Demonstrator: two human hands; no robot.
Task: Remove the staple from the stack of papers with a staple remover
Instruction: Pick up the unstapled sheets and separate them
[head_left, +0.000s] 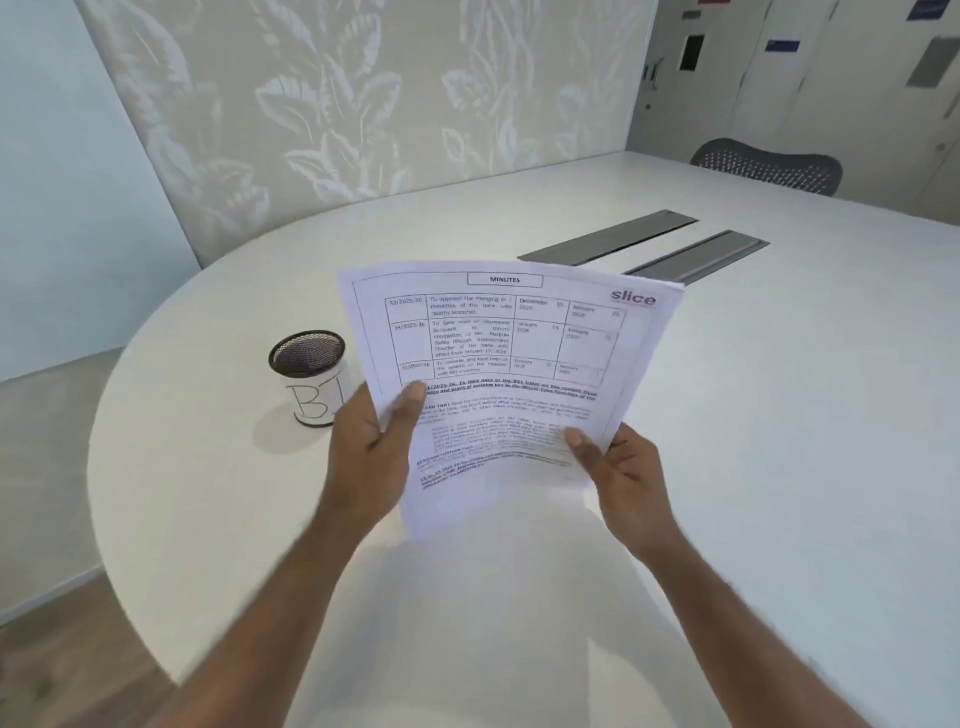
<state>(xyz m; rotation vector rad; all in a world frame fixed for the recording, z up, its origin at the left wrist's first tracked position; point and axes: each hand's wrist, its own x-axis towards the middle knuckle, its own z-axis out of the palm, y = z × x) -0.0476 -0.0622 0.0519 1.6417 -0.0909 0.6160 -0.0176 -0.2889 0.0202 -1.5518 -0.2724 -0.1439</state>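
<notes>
A stack of printed papers (506, 358), headed "MINUTES" with a table and a "slice" logo, is held up above the white table (779, 415), tilted toward me. My left hand (371, 452) grips its left edge, thumb on the front sheet. On the lower right edge, my right hand (618, 473) pinches the stack with the thumb on top. The sheets fan apart slightly at the top right corner. I cannot make out a staple, and no staple remover is in view.
A mesh pen cup (310, 375) marked "B1" stands on the table just left of my left hand. Two grey cable-tray lids (649, 244) lie in the tabletop behind the papers. A dark mesh chair (769, 166) is at the far right edge.
</notes>
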